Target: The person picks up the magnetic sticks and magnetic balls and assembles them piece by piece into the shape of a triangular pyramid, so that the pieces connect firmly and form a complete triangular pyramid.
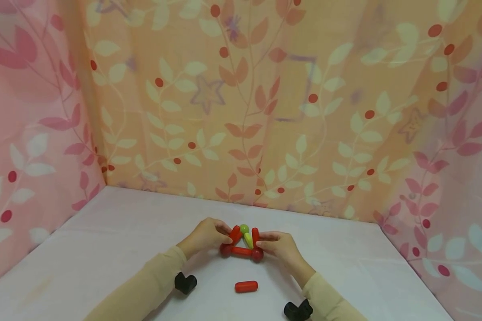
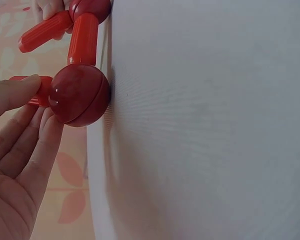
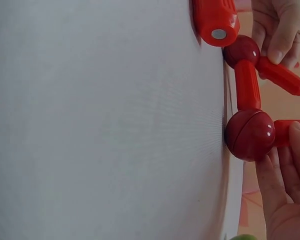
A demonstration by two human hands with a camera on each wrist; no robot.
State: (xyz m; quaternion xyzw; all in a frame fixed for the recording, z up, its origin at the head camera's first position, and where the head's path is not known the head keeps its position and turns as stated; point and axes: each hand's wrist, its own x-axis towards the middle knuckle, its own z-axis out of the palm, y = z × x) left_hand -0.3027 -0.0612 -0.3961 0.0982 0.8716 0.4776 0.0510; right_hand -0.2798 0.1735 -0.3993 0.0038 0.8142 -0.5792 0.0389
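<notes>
Between the hands stands a build of magnetic sticks and balls. A red stick [image 1: 241, 252] lies low, joining a dark red ball [image 1: 225, 250] on the left to a second dark red ball [image 1: 257, 255] on the right. My left hand [image 1: 209, 236] pinches a red stick [image 2: 42, 91] that rises from the left ball. With thumb and fingers, my right hand [image 1: 281, 248] holds another upright red stick [image 1: 255, 236] on the right ball [image 3: 250, 135]. Behind them, a yellow-green stick [image 1: 248, 240] and a light green ball [image 1: 244, 228] show between the uprights.
One loose red stick [image 1: 246, 286], with a silvery disc on its end, lies on the white-covered table [image 1: 116, 232] nearer me. Black wrist pieces [image 1: 185, 283] sit at both sleeves. Patterned cloth [image 1: 241, 111] walls the table at the back and sides.
</notes>
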